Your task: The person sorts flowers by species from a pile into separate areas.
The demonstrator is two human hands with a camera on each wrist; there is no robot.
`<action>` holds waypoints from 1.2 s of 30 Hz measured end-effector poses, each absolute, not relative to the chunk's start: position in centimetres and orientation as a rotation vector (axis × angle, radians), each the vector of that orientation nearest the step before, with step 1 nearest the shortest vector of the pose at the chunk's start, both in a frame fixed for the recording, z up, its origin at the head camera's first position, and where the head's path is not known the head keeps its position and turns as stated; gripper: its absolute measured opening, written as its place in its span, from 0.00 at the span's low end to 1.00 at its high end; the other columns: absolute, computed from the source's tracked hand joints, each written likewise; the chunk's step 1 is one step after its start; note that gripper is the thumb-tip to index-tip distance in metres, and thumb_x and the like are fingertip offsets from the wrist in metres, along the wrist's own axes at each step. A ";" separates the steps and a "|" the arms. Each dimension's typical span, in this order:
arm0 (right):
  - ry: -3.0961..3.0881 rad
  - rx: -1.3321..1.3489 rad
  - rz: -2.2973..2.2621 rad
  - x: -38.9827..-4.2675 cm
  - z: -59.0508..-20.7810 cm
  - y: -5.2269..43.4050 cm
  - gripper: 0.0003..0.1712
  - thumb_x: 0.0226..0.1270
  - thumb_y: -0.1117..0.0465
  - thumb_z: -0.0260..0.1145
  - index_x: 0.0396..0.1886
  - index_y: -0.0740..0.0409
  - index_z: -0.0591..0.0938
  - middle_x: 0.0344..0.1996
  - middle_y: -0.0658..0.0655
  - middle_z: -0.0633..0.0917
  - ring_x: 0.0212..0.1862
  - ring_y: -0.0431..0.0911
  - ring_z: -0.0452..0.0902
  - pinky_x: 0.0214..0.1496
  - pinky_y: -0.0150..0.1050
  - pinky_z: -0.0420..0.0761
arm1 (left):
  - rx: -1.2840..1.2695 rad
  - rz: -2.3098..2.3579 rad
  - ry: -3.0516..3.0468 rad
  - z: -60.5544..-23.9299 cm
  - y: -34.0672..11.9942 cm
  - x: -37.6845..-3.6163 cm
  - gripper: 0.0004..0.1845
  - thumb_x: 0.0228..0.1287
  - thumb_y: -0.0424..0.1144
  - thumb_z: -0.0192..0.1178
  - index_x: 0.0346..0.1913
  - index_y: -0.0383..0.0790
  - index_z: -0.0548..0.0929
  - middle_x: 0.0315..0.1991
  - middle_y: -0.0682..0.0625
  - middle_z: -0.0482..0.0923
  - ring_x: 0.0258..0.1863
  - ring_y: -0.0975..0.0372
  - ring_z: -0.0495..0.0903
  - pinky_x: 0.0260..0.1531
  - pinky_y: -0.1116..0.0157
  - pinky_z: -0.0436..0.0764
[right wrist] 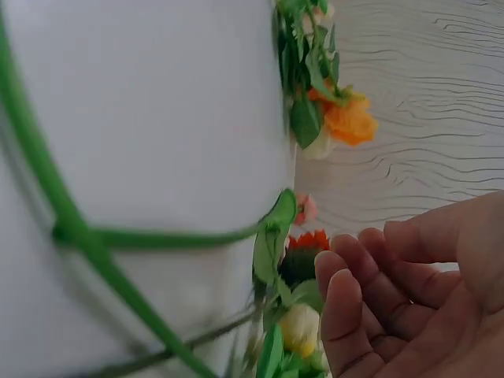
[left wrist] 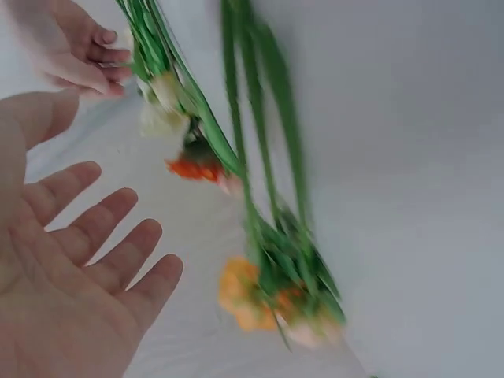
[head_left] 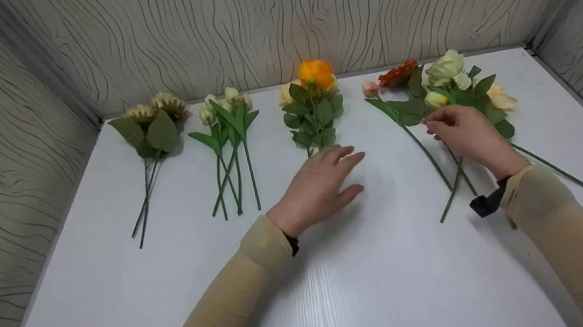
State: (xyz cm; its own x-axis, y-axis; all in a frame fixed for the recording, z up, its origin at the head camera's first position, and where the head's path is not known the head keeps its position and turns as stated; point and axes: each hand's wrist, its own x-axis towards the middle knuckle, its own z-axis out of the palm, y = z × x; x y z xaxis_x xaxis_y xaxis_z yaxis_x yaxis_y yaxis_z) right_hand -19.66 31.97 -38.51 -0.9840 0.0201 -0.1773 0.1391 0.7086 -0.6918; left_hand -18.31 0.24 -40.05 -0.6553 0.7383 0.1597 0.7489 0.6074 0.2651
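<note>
My left hand [head_left: 319,190] hovers over the white table with fingers spread and nothing in them, just below the bunch of orange and cream roses [head_left: 316,77]. In the left wrist view its palm [left wrist: 67,291] shows bare. Over the mixed flowers at the right is my right hand [head_left: 464,134], its fingers [right wrist: 354,315] loosely bent and empty in the right wrist view. Around that hand lie a white rose [head_left: 445,67], a red-orange gerbera [head_left: 398,74], a pink tulip [head_left: 370,89], a yellowish tulip [head_left: 435,99] and a peach bloom [head_left: 501,98]. Their stems cross below the hand.
Two beige sunflower-like blooms [head_left: 171,105] with dark leaves lie at the far left of the white table [head_left: 123,311]. Beside them is a group of pale tulips [head_left: 231,95]. Wood-patterned panels [head_left: 255,26] stand at the back and sides.
</note>
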 end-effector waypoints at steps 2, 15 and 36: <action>2.786 0.105 -1.036 -20.0 -38.7 32.5 0.25 0.81 0.48 0.56 0.62 0.64 0.80 0.52 0.65 0.83 0.48 0.54 0.77 0.41 0.42 0.77 | -1.371 -0.408 -2.757 -40.2 1.2 -17.4 0.33 0.75 0.53 0.60 0.77 0.48 0.67 0.75 0.48 0.66 0.75 0.54 0.62 0.76 0.57 0.56; 2.750 0.056 -0.660 -21.9 -39.6 31.7 0.23 0.71 0.50 0.68 0.45 0.68 0.84 0.34 0.60 0.83 0.35 0.52 0.75 0.31 0.43 0.75 | -1.612 -0.113 -2.587 -42.1 5.5 -13.1 0.35 0.75 0.59 0.57 0.78 0.52 0.65 0.76 0.51 0.64 0.77 0.55 0.59 0.76 0.57 0.56; 2.640 0.135 -0.819 -21.5 -39.5 31.9 0.17 0.71 0.51 0.66 0.41 0.63 0.84 0.28 0.56 0.82 0.30 0.48 0.75 0.28 0.41 0.75 | -1.464 -0.383 -2.701 -41.1 4.6 -14.9 0.24 0.77 0.52 0.57 0.70 0.50 0.77 0.69 0.53 0.74 0.70 0.60 0.69 0.71 0.63 0.64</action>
